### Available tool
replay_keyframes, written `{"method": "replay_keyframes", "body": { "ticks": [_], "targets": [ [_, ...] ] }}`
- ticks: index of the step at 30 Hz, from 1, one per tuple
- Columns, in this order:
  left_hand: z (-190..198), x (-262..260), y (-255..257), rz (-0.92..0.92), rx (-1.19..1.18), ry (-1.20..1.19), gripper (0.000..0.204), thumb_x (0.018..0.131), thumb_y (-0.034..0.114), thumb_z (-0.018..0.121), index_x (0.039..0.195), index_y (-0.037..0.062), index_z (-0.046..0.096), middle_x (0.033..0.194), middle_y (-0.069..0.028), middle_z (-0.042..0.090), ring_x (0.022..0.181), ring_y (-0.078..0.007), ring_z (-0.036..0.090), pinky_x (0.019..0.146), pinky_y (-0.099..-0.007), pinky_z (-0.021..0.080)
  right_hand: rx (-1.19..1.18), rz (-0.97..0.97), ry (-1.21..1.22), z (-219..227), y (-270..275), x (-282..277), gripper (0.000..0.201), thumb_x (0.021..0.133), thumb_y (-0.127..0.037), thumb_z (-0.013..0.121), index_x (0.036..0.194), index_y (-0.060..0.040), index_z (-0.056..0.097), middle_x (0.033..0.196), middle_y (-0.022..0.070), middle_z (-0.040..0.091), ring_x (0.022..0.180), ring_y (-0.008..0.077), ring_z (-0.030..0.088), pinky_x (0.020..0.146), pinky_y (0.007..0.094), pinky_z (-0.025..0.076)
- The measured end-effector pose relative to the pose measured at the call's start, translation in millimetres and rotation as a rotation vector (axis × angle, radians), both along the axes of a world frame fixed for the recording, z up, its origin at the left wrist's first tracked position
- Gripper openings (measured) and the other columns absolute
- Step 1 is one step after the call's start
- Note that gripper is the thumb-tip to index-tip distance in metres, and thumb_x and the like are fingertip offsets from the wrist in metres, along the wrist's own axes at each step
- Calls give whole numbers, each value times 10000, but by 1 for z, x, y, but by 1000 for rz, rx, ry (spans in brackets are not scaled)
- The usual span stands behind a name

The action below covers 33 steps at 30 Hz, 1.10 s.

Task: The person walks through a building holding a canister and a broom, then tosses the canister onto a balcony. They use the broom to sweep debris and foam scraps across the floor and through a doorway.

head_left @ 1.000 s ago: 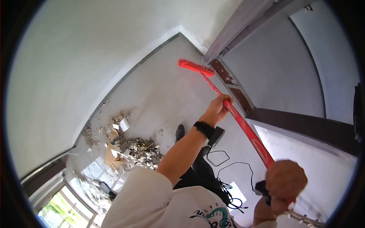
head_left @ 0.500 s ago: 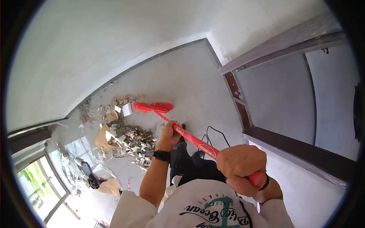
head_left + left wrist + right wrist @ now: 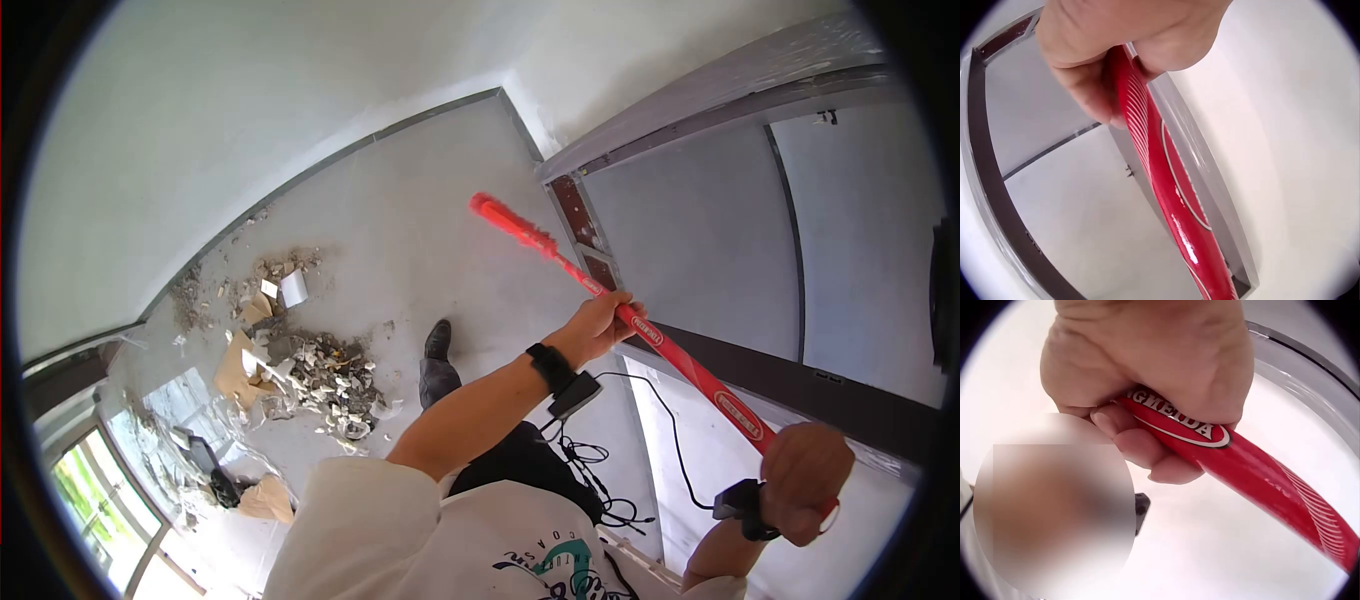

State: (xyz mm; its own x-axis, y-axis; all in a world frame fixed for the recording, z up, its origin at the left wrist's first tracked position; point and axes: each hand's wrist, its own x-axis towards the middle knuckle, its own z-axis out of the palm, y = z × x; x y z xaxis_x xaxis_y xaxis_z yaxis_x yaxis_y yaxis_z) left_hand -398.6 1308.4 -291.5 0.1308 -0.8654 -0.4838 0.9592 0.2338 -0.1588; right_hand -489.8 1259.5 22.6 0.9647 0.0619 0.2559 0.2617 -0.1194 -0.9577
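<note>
A red broom (image 3: 690,370) slants across the front of the person, its handle held in both hands. Lower on the handle, toward the broom head, the left hand (image 3: 606,318) grips it; in the left wrist view the thumb and fingers wrap round the red handle (image 3: 1160,162). Near the top end the right hand (image 3: 808,472) is curled round it, and the right wrist view shows those fingers (image 3: 1138,447) closed over a white-lettered label. The broom head (image 3: 514,226), with red bristles, appears nearly edge-on over the grey floor near the door frame.
A heap of rubble (image 3: 325,385) with cardboard (image 3: 238,370) lies on the floor at left, below a scatter of dust along the wall. A dark shoe (image 3: 438,340) stands between heap and broom. Black cables (image 3: 590,460) hang by the body. A dark door frame (image 3: 740,370) is at right.
The broom head swung left to beside the rubble half a second ago, then back right toward the door frame. Both hands moved with the handle, left and then right, keeping their grip.
</note>
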Motion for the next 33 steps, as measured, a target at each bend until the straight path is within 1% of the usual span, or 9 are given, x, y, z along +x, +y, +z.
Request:
{"method": "replay_keyframes", "body": {
  "ticks": [2,5,12,15,22,26,29,32,33],
  "targets": [
    [-47,-12,-34,207,-53,129,81,883,108,502,820,57,500,722,-44,563,691,-162,594,667,-274,527,-151,-42,22,-42,14,13,365,674,-179,702,461,-75,424,407,16,427,348,160,427,399,254,388],
    [-111,-36,-57,280,58,156,76,856,91,514,791,62,487,686,-30,535,634,-149,558,598,-254,500,-237,-28,87,-99,25,12,244,568,-76,625,498,-61,392,464,35,418,403,173,409,403,271,326],
    [-94,-127,-9,410,276,33,91,817,93,524,737,66,490,624,-28,528,524,-145,542,467,-248,472,56,-210,94,-85,5,-79,214,622,-22,534,510,-42,353,465,42,404,416,153,380,410,271,312],
    [-103,-174,25,441,329,13,88,810,79,522,732,58,489,632,-33,531,558,-144,555,490,-254,486,190,-169,57,-92,-6,-137,200,626,20,492,509,-36,339,465,44,394,418,152,370,412,274,308],
    [-58,-311,44,410,435,-32,75,853,93,493,824,28,470,720,-75,549,632,-179,578,583,-279,542,449,-73,-67,-77,-64,-296,243,630,13,522,477,-54,346,435,58,417,371,175,374,384,289,343],
    [13,-372,-3,110,326,-39,82,878,112,502,856,42,464,743,-68,558,736,-174,601,620,-286,546,299,-34,-83,-25,-119,-391,273,626,-6,598,459,-71,392,439,67,502,360,151,480,399,261,466],
    [36,-403,-62,-28,168,-69,92,884,119,499,874,35,463,768,-74,566,754,-180,607,662,-287,552,190,25,-159,7,-137,-431,360,697,-108,638,430,-116,395,405,19,483,325,93,457,342,195,413],
    [4,-414,-116,43,74,-4,74,873,100,505,848,40,471,748,-64,560,745,-176,605,631,-278,535,16,-187,-162,-14,-115,-428,357,680,-130,653,430,-115,399,401,19,476,322,100,446,339,196,404],
    [-22,-414,-132,89,39,23,69,867,90,506,833,42,472,740,-62,557,731,-174,604,615,-274,529,-55,-147,-138,-33,-110,-416,348,678,-150,665,443,-111,411,396,11,457,321,114,426,344,212,386]
  ]
}}
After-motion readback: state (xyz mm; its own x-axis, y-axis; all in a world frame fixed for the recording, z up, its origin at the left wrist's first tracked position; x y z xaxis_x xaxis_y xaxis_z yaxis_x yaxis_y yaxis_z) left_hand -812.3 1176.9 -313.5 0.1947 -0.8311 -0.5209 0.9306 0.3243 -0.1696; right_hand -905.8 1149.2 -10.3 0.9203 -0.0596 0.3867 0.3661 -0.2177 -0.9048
